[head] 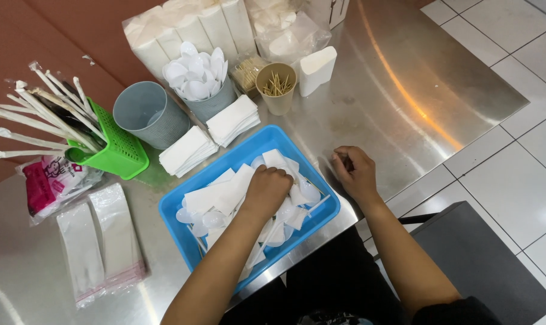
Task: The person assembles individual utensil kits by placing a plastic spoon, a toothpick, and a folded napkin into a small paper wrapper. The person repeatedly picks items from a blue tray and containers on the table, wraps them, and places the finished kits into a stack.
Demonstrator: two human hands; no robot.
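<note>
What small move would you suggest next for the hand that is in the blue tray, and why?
Probably lift the left hand out with one napkin. It is curled down into the blue tray among napkins and white spoons, while the right hand waits on the steel table.

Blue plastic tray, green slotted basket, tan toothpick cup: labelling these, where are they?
Blue plastic tray (321,195): head view, right rim.
Green slotted basket (121,146): head view, side wall.
Tan toothpick cup (278,103): head view, front wall.

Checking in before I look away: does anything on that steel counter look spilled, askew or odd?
Nothing looks spilled or damaged. The blue tray overhangs the table edge slightly at its near corner, with the left hand in its loose jumble of napkins and spoons. The right hand rests beside it.
</note>
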